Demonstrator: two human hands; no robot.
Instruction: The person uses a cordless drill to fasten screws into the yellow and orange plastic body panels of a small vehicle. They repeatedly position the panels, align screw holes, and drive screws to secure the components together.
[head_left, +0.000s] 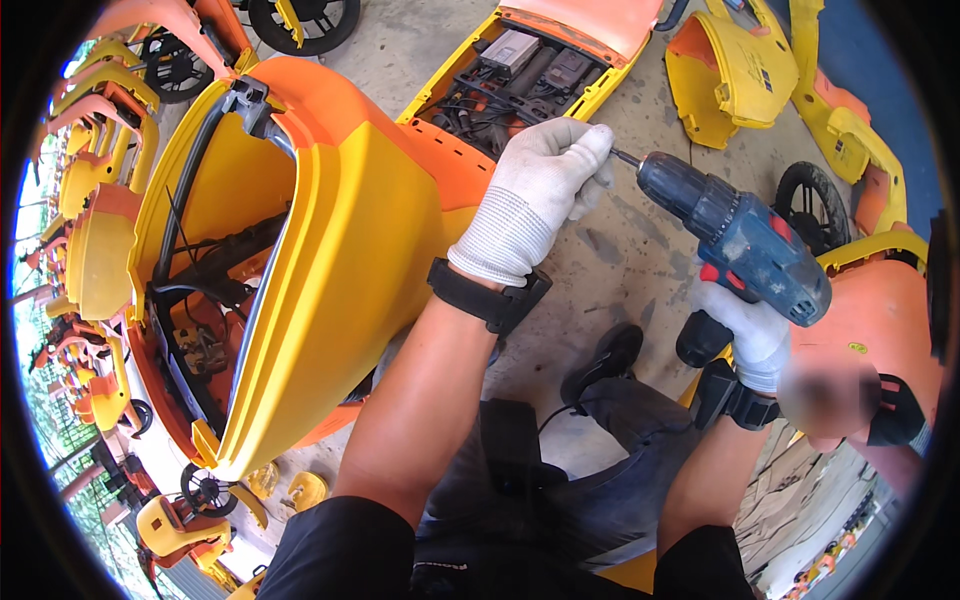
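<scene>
My right hand [748, 325], in a white glove, grips the handle of a blue and black cordless drill [755, 240]. The drill points up and to the left, with a thin dark bit [626, 158] in its chuck. At the tip of that bit, my white-gloved left hand [560, 175] is closed in a pinch; whatever is between its fingers is hidden. Left of my left forearm stands a large yellow and orange scooter body shell [340, 270]. Its left side is open, with black cables [215, 270] and metal parts visible inside.
An open yellow and orange housing [515, 75] with wiring and metal boxes lies beyond my left hand. A loose yellow cover [735, 75] rests on the concrete floor at far right. Another person [830, 400] is at lower right. Several scooter bodies [100, 240] line the left side.
</scene>
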